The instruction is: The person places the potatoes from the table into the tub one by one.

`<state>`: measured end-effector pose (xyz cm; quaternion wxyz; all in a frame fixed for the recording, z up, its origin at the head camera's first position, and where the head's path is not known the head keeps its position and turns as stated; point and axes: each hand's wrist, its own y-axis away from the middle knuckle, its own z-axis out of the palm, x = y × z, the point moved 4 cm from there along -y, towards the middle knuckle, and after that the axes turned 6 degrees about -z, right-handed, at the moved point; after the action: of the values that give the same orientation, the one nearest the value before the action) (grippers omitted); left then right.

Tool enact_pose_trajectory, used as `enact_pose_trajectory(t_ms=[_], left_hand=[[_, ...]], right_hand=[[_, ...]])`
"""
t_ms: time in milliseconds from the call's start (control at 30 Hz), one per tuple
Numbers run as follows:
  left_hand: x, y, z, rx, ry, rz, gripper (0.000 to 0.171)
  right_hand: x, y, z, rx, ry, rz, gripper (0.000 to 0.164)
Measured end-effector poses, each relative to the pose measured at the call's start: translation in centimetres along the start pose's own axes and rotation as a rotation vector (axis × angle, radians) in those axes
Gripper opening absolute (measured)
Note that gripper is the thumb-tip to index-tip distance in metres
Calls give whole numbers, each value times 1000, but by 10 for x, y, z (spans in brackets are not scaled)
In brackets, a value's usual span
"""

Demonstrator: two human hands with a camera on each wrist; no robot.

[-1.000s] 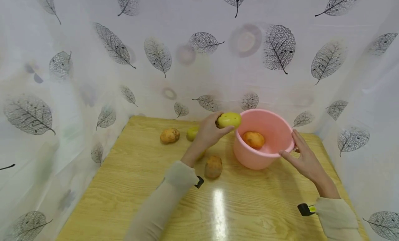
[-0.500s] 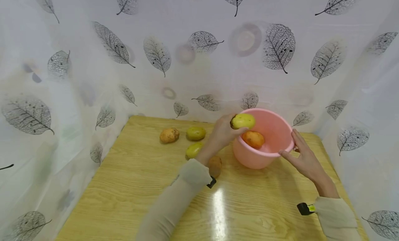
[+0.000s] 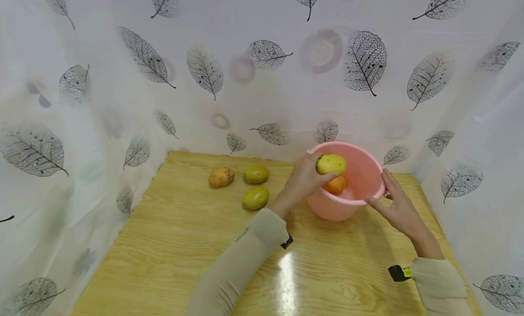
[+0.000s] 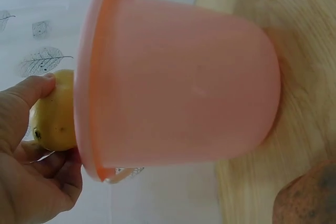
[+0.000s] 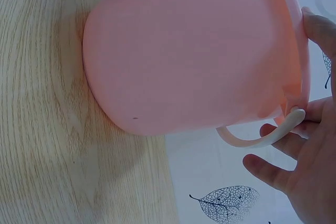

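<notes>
My left hand (image 3: 304, 177) grips a yellow-green oval fruit (image 3: 331, 164) with a dark stem spot, its kind unclear. The fruit is at the left rim of the pink bucket (image 3: 335, 209), above an orange-brown potato (image 3: 336, 185) inside it. In the left wrist view, thumb and fingers hold the fruit (image 4: 56, 114) from two sides, and the rim hides part of it. My right hand (image 3: 403, 211) holds the bucket's right rim, thumb at the front and fingers farther back. The bucket's pale handle (image 5: 262, 139) hangs by those fingers in the right wrist view.
Left of the bucket lie a potato (image 3: 221, 177) and two more yellow-green fruits, one farther back (image 3: 256, 174) and one nearer (image 3: 255, 198). A brown potato (image 4: 307, 198) is on the wood-grain table (image 3: 163, 257) near the bucket. A leaf-print curtain (image 3: 278, 93) surrounds the table.
My left hand has carried the yellow-green fruit rightward, from beside the bucket's left rim to above its opening. The right hand and bucket have stayed put. My left arm now hides the brown potato in the head view.
</notes>
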<state>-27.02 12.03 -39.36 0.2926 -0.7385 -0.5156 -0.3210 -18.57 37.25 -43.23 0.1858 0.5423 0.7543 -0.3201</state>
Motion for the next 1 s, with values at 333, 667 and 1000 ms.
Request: enact_pose_trajectory(t_ms=[333, 667, 1000], left_hand=[[-8, 0, 8, 54, -280, 36, 70], [-16, 2, 8, 119, -245, 145, 44], [-34, 11, -2, 134, -52, 82, 47]], right_hand=[[2, -2, 2, 3, 3, 0, 88], [2, -1, 2, 3, -1, 0, 88], [1, 0, 2, 2, 3, 8, 89]])
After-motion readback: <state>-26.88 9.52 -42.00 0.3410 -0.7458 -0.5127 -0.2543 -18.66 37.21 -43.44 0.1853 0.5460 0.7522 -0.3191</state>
